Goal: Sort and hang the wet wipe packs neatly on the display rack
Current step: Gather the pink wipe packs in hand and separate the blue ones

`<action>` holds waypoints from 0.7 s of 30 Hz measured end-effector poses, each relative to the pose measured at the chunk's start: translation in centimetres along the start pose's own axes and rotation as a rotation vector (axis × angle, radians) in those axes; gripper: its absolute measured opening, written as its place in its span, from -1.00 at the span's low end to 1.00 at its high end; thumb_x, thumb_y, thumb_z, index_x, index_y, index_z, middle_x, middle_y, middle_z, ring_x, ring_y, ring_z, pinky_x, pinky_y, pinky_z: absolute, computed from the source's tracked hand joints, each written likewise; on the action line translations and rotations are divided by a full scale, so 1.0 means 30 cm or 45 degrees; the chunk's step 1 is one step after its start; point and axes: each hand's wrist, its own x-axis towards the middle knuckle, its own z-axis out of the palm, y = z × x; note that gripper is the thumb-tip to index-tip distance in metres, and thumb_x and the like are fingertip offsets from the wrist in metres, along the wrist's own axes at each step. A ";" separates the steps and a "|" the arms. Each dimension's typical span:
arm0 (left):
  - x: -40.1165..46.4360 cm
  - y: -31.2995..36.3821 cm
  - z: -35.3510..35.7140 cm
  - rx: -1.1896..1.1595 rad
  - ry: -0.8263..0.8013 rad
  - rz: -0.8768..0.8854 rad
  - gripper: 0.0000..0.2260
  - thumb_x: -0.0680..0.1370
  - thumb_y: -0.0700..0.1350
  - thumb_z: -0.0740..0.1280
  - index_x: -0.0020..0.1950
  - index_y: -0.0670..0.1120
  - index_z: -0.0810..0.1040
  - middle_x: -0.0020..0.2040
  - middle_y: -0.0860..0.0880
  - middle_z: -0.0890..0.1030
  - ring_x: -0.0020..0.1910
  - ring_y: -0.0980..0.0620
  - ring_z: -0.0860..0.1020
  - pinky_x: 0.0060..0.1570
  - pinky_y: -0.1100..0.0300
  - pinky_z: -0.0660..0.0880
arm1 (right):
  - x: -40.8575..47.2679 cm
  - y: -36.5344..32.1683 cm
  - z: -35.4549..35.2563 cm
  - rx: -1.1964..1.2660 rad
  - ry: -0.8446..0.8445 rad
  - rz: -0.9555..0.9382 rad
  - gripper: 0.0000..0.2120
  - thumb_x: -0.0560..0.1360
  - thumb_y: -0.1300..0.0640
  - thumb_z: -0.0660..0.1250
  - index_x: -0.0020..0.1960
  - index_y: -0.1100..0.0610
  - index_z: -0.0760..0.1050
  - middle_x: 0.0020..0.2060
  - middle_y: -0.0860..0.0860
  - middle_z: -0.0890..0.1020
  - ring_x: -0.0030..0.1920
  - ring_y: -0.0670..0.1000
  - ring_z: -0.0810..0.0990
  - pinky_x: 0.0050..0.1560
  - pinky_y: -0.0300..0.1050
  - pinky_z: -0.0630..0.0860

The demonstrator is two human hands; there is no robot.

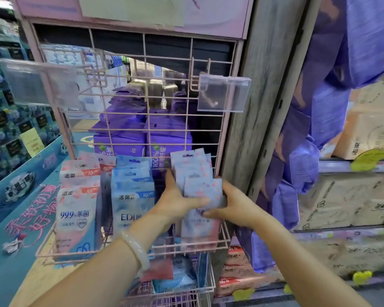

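A pink wire display rack (142, 120) stands in front of me. Its lower basket holds three rows of wet wipe packs: pink-and-white packs (78, 202) on the left, blue packs (131, 191) in the middle, pale lilac floral packs (192, 168) on the right. My left hand (175, 200) and my right hand (235, 204) both grip the front lilac pack (203, 189) from either side. A pale bangle sits on my left wrist. Higher up, two hooks carry clear price-tag holders, one on the left (40, 83) and one on the right (223, 94), with no packs on them.
Purple packs (142, 138) are stacked behind the grid. A lower basket (175, 282) holds loose red and blue packs. A grey wooden post (264, 96) stands to the right, with purple bags and cardboard boxes (346, 196) beyond. A teal display stand (20, 196) is at the left.
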 end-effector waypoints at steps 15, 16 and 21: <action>-0.041 -0.107 0.030 0.196 0.045 0.057 -0.12 0.08 -0.06 0.60 0.34 -0.06 0.32 0.28 -0.10 0.45 0.25 -0.01 0.47 0.25 -0.03 0.46 | -0.026 0.031 0.008 0.136 -0.170 0.002 -0.23 0.20 0.34 0.55 0.21 -0.14 0.27 0.08 -0.22 0.56 0.06 -0.37 0.54 -0.10 -0.43 0.50; -0.049 -0.111 0.031 0.274 0.059 0.075 -0.10 0.08 -0.04 0.60 0.35 -0.02 0.29 0.29 -0.06 0.38 0.28 0.03 0.42 0.29 0.03 0.41 | -0.033 0.032 0.009 0.137 -0.155 -0.011 -0.27 0.20 0.34 0.55 0.18 -0.14 0.31 0.06 -0.22 0.60 0.06 -0.34 0.55 -0.09 -0.41 0.51; -0.080 -0.109 0.033 0.272 -0.002 0.087 -0.03 0.06 0.07 0.58 0.35 0.12 0.13 0.27 0.09 0.42 0.27 0.10 0.45 0.26 0.00 0.45 | -0.069 0.034 0.028 0.202 -0.097 -0.028 -0.32 0.23 0.31 0.55 0.24 0.02 0.35 0.13 -0.04 0.61 0.13 -0.10 0.59 0.02 -0.18 0.57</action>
